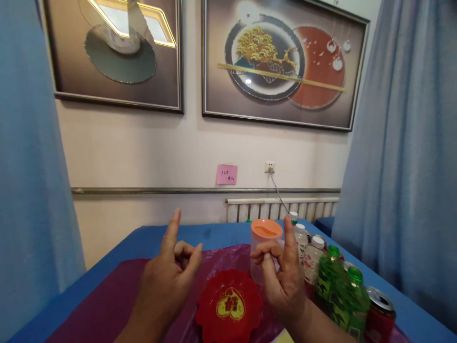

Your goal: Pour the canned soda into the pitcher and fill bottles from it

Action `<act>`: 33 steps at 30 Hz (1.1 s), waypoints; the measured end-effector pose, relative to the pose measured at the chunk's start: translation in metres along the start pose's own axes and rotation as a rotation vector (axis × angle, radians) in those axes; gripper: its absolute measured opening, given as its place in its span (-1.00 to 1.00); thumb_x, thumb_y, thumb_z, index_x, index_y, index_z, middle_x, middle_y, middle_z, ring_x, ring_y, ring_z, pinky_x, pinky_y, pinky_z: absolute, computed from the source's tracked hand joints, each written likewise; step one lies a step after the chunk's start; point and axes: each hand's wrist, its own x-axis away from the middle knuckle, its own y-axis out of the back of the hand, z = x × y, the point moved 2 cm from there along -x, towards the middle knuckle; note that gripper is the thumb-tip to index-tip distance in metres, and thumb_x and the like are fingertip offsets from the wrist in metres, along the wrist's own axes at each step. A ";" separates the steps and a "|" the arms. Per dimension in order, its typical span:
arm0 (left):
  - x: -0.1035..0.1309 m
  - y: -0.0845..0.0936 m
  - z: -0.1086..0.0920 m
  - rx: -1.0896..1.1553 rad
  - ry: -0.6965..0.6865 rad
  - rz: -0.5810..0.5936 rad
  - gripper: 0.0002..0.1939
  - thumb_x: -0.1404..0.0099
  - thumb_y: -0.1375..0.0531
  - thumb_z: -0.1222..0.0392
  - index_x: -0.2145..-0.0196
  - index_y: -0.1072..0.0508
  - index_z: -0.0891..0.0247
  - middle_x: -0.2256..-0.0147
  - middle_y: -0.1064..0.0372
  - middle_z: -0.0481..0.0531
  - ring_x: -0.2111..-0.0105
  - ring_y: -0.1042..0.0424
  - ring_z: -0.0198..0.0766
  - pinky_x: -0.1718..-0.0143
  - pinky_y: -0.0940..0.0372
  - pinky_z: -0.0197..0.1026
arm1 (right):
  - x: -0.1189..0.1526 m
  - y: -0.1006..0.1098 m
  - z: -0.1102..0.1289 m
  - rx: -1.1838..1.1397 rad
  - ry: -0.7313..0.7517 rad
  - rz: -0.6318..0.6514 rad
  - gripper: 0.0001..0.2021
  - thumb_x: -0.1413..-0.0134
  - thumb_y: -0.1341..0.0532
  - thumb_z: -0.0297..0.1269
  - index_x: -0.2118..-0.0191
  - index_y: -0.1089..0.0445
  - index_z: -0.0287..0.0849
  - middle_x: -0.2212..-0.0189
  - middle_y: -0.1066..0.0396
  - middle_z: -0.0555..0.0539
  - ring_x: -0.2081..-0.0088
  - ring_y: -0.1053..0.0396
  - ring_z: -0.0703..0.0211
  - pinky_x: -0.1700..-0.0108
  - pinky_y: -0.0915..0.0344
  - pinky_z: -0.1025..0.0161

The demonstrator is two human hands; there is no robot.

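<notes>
My left hand (164, 276) is raised over the purple sheet, its index finger pointing up and its thumb apart; it holds nothing. My right hand (282, 274) also points its index finger up, with the other fingers curled in and the thumb against them; nothing shows in it. Between and below the hands lies a red scalloped plate (207, 305) with a gold pattern at its centre. Directly behind my right hand stands a clear jug with an orange lid (266, 228), partly covered by the fingers.
Green bottles (332, 267), white-capped bottles (314, 259) and a red can (380, 317) line the right side. A purple sheet (107, 295) covers part of the blue table (150, 236). Behind are a radiator (243, 209), a plugged cord and pink note (227, 174). Blue curtains flank both sides.
</notes>
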 end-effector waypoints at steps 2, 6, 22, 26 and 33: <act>0.011 -0.011 0.001 0.031 -0.055 -0.140 -0.10 -0.29 -0.13 -0.13 -0.45 0.13 0.15 0.54 -0.43 -0.25 0.65 -0.35 -0.29 0.48 -0.32 -0.26 | 0.005 -0.010 -0.001 0.013 0.048 -0.033 -0.20 -0.32 0.02 -0.48 -0.52 0.47 -0.13 0.35 -0.50 -0.02 0.36 -0.47 0.17 0.22 -0.49 0.16; 0.013 -0.041 0.027 0.045 -0.134 -0.243 -0.07 -0.31 -0.13 -0.10 -0.46 0.21 0.25 0.53 -0.46 -0.20 0.56 -0.45 -0.22 0.36 -0.40 -0.20 | 0.010 -0.026 -0.019 0.080 0.054 0.015 -0.18 -0.28 0.03 -0.52 -0.51 0.51 -0.16 0.35 -0.49 -0.03 0.34 -0.49 0.15 0.24 -0.47 0.17; -0.010 -0.042 0.041 0.104 0.087 0.049 -0.06 -0.29 -0.15 -0.05 -0.47 0.21 0.20 0.57 -0.37 -0.26 0.63 -0.33 -0.31 0.49 -0.28 -0.27 | 0.004 -0.038 -0.072 0.334 -0.201 0.140 -0.16 -0.12 0.00 -0.55 -0.51 0.31 -0.29 0.51 -0.46 0.09 0.49 -0.43 0.17 0.34 -0.38 0.23; -0.010 -0.046 0.045 0.115 0.089 0.056 -0.05 -0.28 -0.16 -0.05 -0.47 0.21 0.20 0.58 -0.36 -0.27 0.64 -0.31 -0.32 0.51 -0.27 -0.28 | 0.004 -0.034 -0.068 0.329 -0.215 0.158 -0.15 -0.11 0.00 -0.55 -0.51 0.30 -0.27 0.51 -0.47 0.09 0.49 -0.45 0.17 0.38 -0.40 0.25; -0.011 -0.061 0.059 0.165 0.109 0.133 -0.15 -0.25 -0.17 -0.08 -0.40 -0.05 0.24 0.27 -0.61 0.00 0.37 -0.55 -0.21 0.28 -0.44 -0.18 | 0.082 -0.004 -0.068 0.294 -0.106 0.494 -0.24 -0.18 -0.14 -0.45 -0.47 0.01 -0.04 0.04 -0.60 -0.12 0.10 -0.59 0.05 0.07 -0.54 0.19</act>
